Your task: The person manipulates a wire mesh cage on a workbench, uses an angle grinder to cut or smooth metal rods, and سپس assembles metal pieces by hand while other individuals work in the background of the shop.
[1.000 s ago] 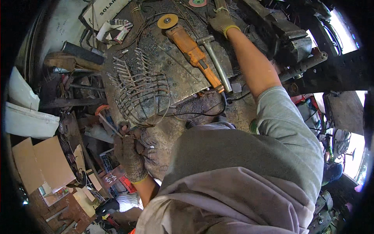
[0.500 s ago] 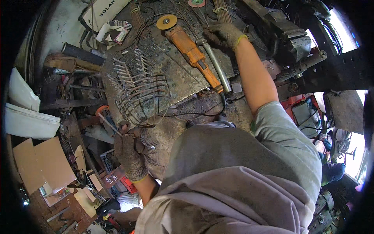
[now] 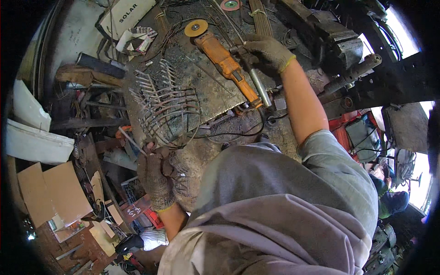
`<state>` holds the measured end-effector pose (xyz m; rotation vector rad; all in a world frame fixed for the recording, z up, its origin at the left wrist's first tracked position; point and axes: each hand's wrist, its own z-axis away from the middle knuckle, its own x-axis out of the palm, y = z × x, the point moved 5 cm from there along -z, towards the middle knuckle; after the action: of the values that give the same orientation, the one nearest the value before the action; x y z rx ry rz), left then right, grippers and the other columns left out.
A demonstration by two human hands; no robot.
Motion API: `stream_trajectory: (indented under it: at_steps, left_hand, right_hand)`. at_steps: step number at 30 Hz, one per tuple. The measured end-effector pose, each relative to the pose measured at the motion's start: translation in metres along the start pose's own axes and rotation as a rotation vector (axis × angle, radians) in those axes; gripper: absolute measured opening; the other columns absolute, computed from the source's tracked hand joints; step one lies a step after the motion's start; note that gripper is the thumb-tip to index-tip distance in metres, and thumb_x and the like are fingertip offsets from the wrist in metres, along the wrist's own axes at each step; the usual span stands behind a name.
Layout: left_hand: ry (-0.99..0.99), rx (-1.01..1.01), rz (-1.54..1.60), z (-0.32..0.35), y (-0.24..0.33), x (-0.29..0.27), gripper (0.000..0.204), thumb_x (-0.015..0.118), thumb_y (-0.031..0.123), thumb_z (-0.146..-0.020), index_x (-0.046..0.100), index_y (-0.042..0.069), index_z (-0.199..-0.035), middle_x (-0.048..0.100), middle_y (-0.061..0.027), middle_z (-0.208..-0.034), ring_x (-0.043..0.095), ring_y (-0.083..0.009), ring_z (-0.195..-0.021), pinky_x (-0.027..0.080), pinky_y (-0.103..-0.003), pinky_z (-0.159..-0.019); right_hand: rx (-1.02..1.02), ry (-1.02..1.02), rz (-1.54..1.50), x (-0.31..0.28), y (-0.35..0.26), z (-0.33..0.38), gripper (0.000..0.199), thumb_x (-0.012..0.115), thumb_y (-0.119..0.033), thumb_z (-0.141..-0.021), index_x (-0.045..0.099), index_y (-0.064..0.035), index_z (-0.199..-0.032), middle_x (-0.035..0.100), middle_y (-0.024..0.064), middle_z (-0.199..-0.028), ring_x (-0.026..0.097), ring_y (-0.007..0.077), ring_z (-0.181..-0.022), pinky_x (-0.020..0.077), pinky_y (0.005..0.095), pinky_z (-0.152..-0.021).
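My left hand, in a knitted work glove, is closed around the end of a short grey metal rod at the bench's left edge. Just above it stands a basket-like frame of bent metal bars. My right hand, also gloved, has its fingers closed at the near end of a long thin metal rod. Beneath that hand lies a hammer with a tubular metal handle, partly covered by the glove. Beside the hammer rests an orange angle grinder with a yellowish disc.
A bundle of rods and a round disc lie at the far side. A heavy vise stands at the right. The grinder's black cable crosses the near bench. Cardboard sits at the lower left.
My right hand has shifted slightly nearer and right, now over the hammer handle, and the thin rod shows more plainly at its fingertips. The left hand stays nearly where it was.
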<state>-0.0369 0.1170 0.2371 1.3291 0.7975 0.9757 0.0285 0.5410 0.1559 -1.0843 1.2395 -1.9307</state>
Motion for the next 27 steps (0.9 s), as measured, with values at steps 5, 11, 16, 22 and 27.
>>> stream_trajectory:
  at_steps: [5,11,16,22,27]
  left_hand:
    - [0.085,-0.076,0.3,-0.029,0.03,0.052,0.034,0.059,0.024,-0.1,0.059,0.002,-0.127,0.064,-0.0069,-0.103,0.059,-0.0169,-0.09,0.05,-0.033,-0.077]
    - [-0.47,-0.078,0.783,-0.112,0.01,0.09,0.033,0.058,0.02,-0.098,0.06,-0.001,-0.124,0.063,-0.0205,-0.127,0.057,-0.0401,-0.124,0.048,-0.054,-0.105]
    - [-0.331,-0.18,0.723,-0.131,-0.018,0.091,0.034,0.057,0.023,-0.099,0.059,0.001,-0.125,0.065,-0.019,-0.123,0.061,-0.037,-0.118,0.049,-0.057,-0.102]
    - [-0.318,-0.159,0.68,-0.089,0.004,0.132,0.031,0.059,0.025,-0.099,0.062,0.001,-0.118,0.068,-0.0203,-0.11,0.068,-0.0367,-0.1,0.057,-0.054,-0.089]
    - [-0.343,-0.033,0.604,-0.09,0.007,0.131,0.018,0.063,0.013,-0.096,0.066,0.001,-0.11,0.071,-0.0147,-0.099,0.072,-0.0317,-0.088,0.063,-0.046,-0.077]
  right_hand:
    - [-0.023,-0.215,0.144,0.061,-0.005,0.042,0.034,0.063,-0.021,-0.095,0.065,-0.0012,-0.122,0.07,0.0057,-0.095,0.067,0.0131,-0.081,0.0537,0.0261,-0.071]
    - [-0.232,-0.408,0.614,0.133,0.02,0.082,0.036,0.063,-0.031,-0.094,0.069,-0.0054,-0.119,0.068,0.005,-0.09,0.064,0.0111,-0.078,0.0506,0.0252,-0.069]
    - [0.005,-0.539,0.608,0.126,0.043,0.094,0.03,0.062,-0.024,-0.093,0.067,-0.0019,-0.113,0.067,0.0098,-0.109,0.067,0.018,-0.091,0.0541,0.031,-0.079]
    - [-0.622,-0.575,0.766,0.118,0.041,0.108,0.032,0.061,-0.024,-0.095,0.067,-0.001,-0.115,0.066,0.0061,-0.107,0.061,0.0132,-0.093,0.0501,0.0286,-0.083]
    - [-0.108,-0.512,0.514,0.119,0.055,0.111,0.035,0.062,-0.026,-0.094,0.068,-0.0005,-0.118,0.067,0.0046,-0.109,0.06,0.0139,-0.096,0.0485,0.027,-0.086]
